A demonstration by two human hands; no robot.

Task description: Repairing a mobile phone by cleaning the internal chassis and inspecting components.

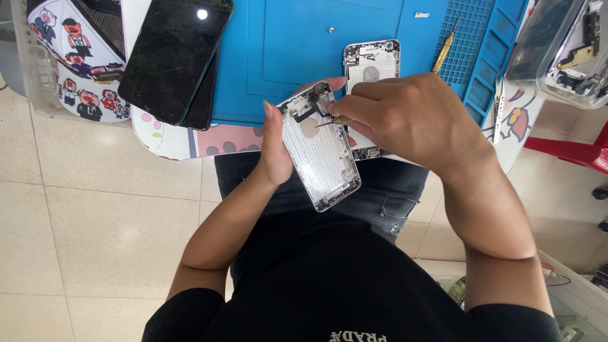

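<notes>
Closest to the camera, above the person's lap, the left hand (277, 149) grips an opened silver phone housing (320, 152) by its edge, thumb along the left side and fingers wrapped behind it, one fingertip showing over the top end. The housing is tilted, its bare inner side facing up, with small dark parts at its upper end. The right hand (405, 117) comes in from the right, its fingers pressed together and pinching a thin yellow-handled tool (334, 120) whose tip touches the upper inside of the housing. Just beyond the hands, a second silver phone housing (370, 66) lies flat at the table's near edge, partly hidden by the right hand. It rests on a blue work mat (285, 57), where a tiny screw (330, 29) lies farther up. A brass-coloured tool (443, 54) lies on the mat's ribbed right part. To the left, two dark phone screens (174, 60) are stacked, overlapping the mat. At far right sits a clear plastic tray (563, 47) of parts.
</notes>
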